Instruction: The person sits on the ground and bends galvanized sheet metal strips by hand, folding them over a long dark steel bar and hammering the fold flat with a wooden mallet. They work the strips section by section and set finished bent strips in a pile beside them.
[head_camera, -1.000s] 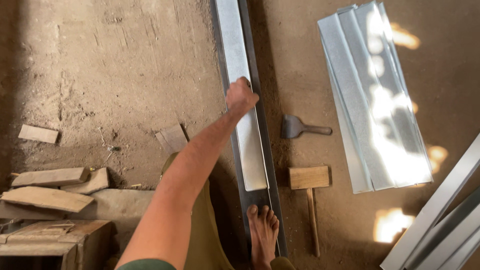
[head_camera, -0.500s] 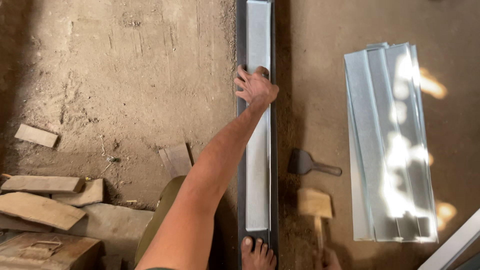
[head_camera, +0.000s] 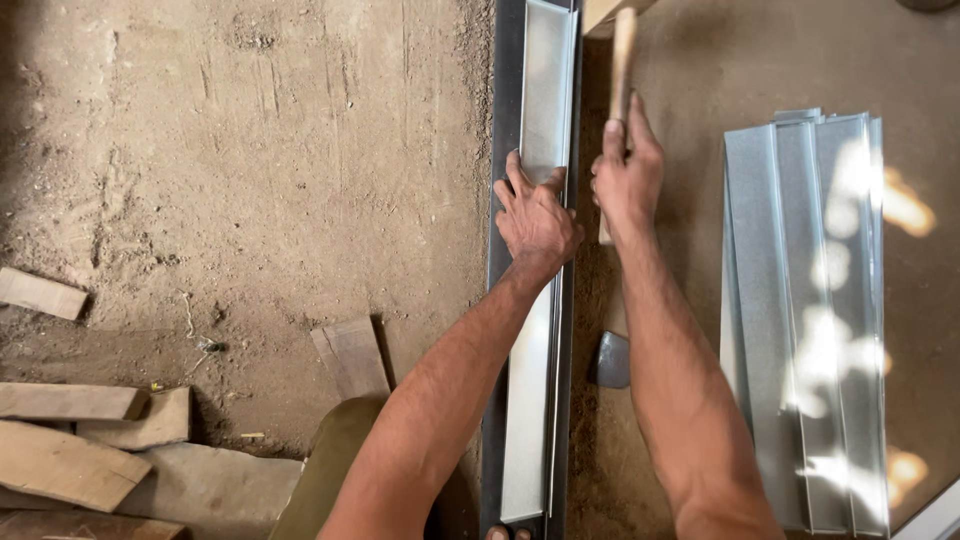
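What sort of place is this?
Likely an informal sheet-metal workshop: bare dirt floor, a stack of folded metal sheets, and a long metal strip pressed by the left hand while the right hand grips a wooden mallet.

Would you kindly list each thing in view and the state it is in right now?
Left hand: flat, pressing on the metal strip.
Right hand: closed around the mallet handle.
Long grey sheet-metal strip: lying along the dark steel beam, edge folded up.
Wooden mallet: raised, head partly out of frame.
Stack of folded grey metal sheets: lying on the ground.
Metal scraper: lying on the ground, mostly hidden.
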